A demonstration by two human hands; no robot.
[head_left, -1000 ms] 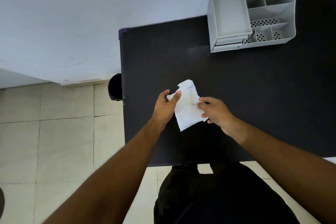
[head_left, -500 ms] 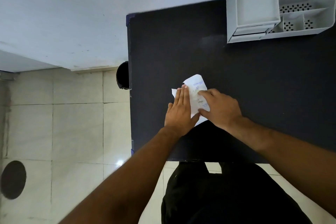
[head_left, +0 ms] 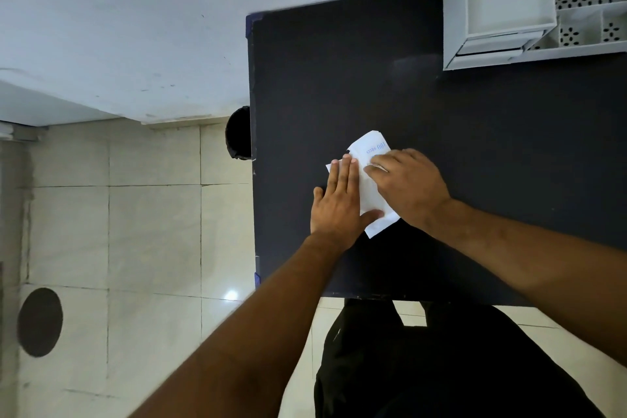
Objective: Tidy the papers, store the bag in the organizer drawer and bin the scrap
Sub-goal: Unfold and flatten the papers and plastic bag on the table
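A white bag with blue print (head_left: 369, 193) lies flat on the black table (head_left: 339, 78), near its left front part. My left hand (head_left: 339, 204) presses on its left side with straight fingers laid flat. My right hand (head_left: 407, 183) lies on the right side of the bag, fingers pointing left across it; most of the bag is hidden under both hands. The grey desk organizer (head_left: 502, 10) stands at the table's far right, its drawer at the lower left front showing shut.
A black round bin (head_left: 239, 132) stands on the tiled floor, tight against the table's left edge. A dark round patch (head_left: 40, 322) marks the floor at the far left. A white wall runs behind the table. My dark-clothed legs are below the table's near edge.
One second ago both hands pinched the bag's edges above the table. Now the bag lies flat and both hands press on it. The camera has moved closer and to the left.
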